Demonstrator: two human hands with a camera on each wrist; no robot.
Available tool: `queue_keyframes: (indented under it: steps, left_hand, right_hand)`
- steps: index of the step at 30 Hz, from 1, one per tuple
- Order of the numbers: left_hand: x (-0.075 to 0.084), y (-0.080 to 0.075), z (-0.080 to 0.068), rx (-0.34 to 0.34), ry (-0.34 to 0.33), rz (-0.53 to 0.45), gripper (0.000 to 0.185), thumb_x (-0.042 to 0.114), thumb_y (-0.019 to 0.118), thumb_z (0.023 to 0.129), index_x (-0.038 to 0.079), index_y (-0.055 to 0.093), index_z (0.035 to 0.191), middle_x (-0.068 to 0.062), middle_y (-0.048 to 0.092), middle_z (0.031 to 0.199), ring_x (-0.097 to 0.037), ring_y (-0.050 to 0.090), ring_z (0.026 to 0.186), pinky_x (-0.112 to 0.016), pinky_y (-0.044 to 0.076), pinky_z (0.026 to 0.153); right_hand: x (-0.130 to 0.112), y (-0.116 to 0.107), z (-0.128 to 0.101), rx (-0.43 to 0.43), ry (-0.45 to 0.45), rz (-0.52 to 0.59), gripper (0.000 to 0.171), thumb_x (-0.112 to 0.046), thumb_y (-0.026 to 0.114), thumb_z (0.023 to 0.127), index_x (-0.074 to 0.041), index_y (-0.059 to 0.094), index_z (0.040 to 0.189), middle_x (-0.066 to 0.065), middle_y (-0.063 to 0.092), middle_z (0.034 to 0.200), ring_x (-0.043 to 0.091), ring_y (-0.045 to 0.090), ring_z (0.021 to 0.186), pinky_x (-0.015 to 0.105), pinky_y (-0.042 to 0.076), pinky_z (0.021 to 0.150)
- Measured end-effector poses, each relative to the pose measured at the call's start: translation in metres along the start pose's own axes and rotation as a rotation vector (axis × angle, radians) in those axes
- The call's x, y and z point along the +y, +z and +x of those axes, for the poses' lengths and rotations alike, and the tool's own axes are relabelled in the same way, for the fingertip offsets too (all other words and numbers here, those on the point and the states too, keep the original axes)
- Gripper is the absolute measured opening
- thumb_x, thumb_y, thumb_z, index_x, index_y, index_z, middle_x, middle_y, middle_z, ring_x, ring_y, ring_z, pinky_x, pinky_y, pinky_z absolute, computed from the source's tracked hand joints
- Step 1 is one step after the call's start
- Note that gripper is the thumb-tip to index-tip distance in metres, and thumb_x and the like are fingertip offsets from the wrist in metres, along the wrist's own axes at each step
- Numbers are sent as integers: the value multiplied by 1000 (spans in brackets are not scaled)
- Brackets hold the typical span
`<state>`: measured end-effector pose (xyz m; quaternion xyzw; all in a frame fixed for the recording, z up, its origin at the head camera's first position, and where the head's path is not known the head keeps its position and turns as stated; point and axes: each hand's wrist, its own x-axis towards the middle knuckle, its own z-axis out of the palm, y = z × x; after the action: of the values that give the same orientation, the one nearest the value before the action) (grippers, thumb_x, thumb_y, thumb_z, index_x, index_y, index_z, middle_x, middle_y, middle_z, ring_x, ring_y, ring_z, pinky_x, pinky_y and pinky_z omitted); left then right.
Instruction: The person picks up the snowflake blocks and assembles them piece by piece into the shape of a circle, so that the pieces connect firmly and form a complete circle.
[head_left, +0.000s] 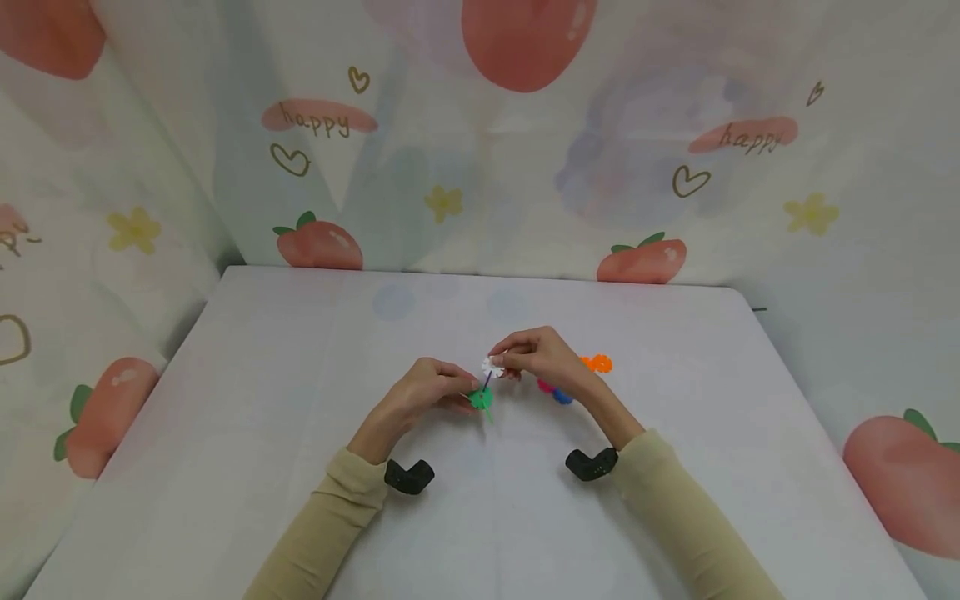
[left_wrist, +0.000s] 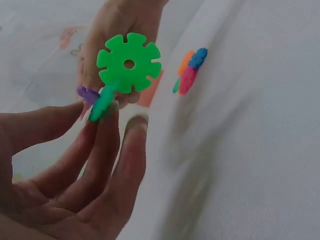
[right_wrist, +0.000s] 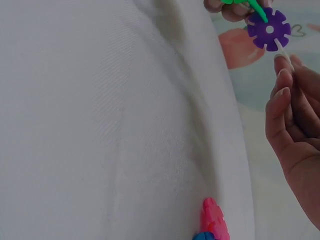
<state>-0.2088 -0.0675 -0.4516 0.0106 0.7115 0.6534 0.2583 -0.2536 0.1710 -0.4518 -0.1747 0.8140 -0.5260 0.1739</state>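
Above the middle of the worktop (head_left: 300, 467), the left hand (head_left: 420, 396) pinches a green disc (head_left: 481, 398) joined to a teal piece (left_wrist: 101, 104), while the right hand (head_left: 543, 357) pinches a white disc (head_left: 492, 366) slotted onto a purple disc (right_wrist: 269, 29) between them. Just behind the right hand lie pink and blue pieces (head_left: 553, 391) and an orange piece (head_left: 597, 363), partly hidden by its wrist. Strawberry-print cloth (head_left: 322, 125) hangs behind.

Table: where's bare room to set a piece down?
Free: the table left of the left hand, and the far strip toward the curtain. Crowded: right of the right hand, where the orange piece and pink-blue pieces lie.
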Motion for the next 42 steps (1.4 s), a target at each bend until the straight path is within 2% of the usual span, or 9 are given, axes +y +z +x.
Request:
queue_keyframes:
  steps: [3,8,16,20,24,28,33,37,42]
  left_hand:
    - [0,-2,2,20,28,14,30,23,73,95,-4,77,109,-10,78,97,-20,76,85,-40,62,88]
    - [-1,-2,4,31,46,-27,33,27,73,96,0,76,114,-11,78,104,-21,76,94,-42,58,96]
    - [1,-4,3,9,25,-77,30,22,70,99,-5,74,113,-13,78,101,-17,76,86,-30,61,81]
    - [2,-6,3,14,7,-93,29,19,69,99,-6,73,111,-14,78,100,-16,76,86,-29,62,80]
    - [3,-7,3,37,-10,-95,28,19,69,99,-6,73,111,-10,78,98,-15,75,87,-28,62,80]
    - [3,-8,2,48,-24,-99,28,17,68,99,-6,72,114,-6,77,95,-12,73,84,-25,61,75]
    - [4,-10,1,30,-14,-112,28,16,67,100,-7,72,115,-5,77,93,-12,72,83,-24,61,74]
    - [3,-11,0,24,-8,-114,29,15,68,99,-8,71,117,-4,76,93,-11,72,83,-23,60,74]
    - [1,-11,1,33,-5,-103,31,17,69,99,-8,70,116,-3,75,93,-12,71,81,-24,60,74]
  right_hand:
    - [-3,1,0,-12,-7,0,20,-23,73,98,-7,77,109,8,76,83,47,66,83,45,60,76]
    - [-9,8,3,-46,-40,-8,20,-21,71,99,-6,77,110,11,75,83,41,65,77,44,59,75]
    - [-13,12,4,-70,-66,-35,19,-21,67,102,-7,78,110,8,74,84,27,64,74,44,59,73]
    - [-10,4,2,-53,-64,-60,23,-25,67,102,-6,77,111,16,73,86,36,64,77,43,59,72]
    - [-2,-8,-4,-34,-26,-91,30,-28,67,102,-1,75,112,22,73,90,42,63,81,36,58,71]
    - [8,-20,-11,-14,31,-140,31,-29,69,101,-1,75,113,18,75,91,32,66,81,30,57,71]
    - [19,-34,-21,24,62,-236,24,-24,70,100,-6,77,114,9,77,99,21,68,87,29,56,78]
    - [27,-43,-29,38,49,-331,19,-18,71,98,-7,77,112,6,76,104,18,65,89,27,54,79]
    - [33,-48,-38,46,53,-437,20,-16,75,94,-5,77,110,7,73,97,19,61,86,27,52,74]
